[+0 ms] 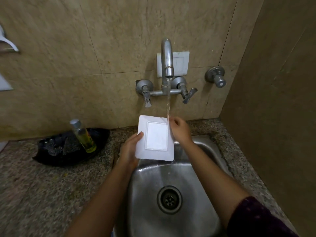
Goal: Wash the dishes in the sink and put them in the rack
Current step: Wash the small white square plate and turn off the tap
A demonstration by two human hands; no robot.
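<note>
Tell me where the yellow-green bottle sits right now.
Head view: the bottle leans in the black tray on the counter, left of the sink and of the left hand holding the white plate.

Plate (156, 137) above sink (150, 185), under tap (167, 60); bottle (83, 135) in tray (51, 156) on counter (42, 194) to the left.

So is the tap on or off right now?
On. A stream of water falls from the tap onto the right edge of the white plate, next to the right hand, above the sink.
</note>
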